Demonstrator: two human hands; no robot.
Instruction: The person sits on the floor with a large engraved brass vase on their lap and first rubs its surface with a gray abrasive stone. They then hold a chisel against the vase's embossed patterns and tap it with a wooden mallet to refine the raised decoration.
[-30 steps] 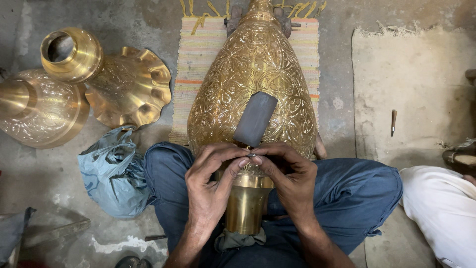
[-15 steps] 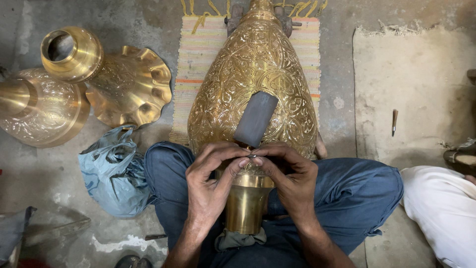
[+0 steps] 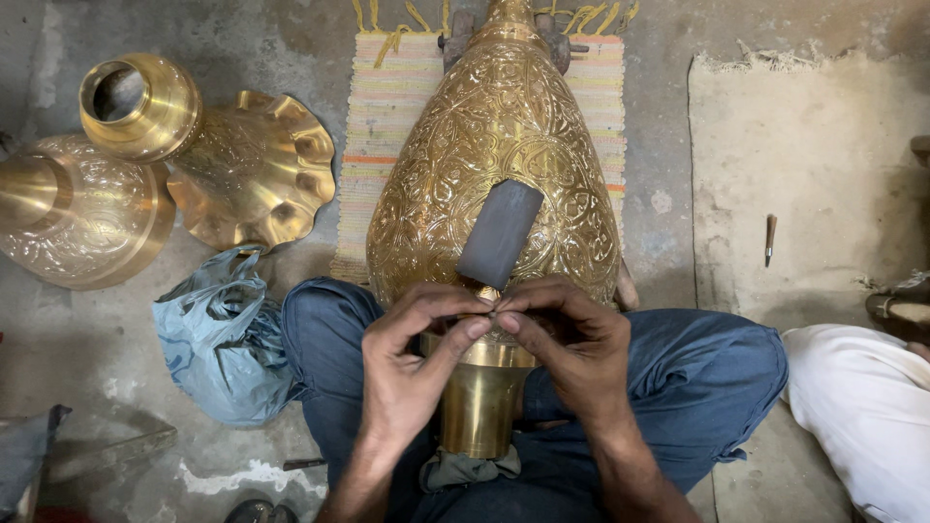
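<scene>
A large engraved brass vase (image 3: 484, 145) lies across my lap, its neck (image 3: 480, 407) toward me and its body on a striped mat (image 3: 387, 107). A dark grey flat block (image 3: 499, 232) rests on the vase's belly. My left hand (image 3: 412, 363) and my right hand (image 3: 572, 349) meet fingertip to fingertip just above the neck, pinching a small brass-coloured piece (image 3: 487, 293) at the lower end of the block. What exactly they pinch is mostly hidden by the fingers.
Two more brass pieces lie on the concrete floor at the left: a fluted vase (image 3: 232, 155) and a rounded one (image 3: 73, 208). A blue plastic bag (image 3: 218, 334) sits by my left knee. A small tool (image 3: 770, 237) lies on a beige mat. Another person's white-clad leg (image 3: 862, 407) is at the right.
</scene>
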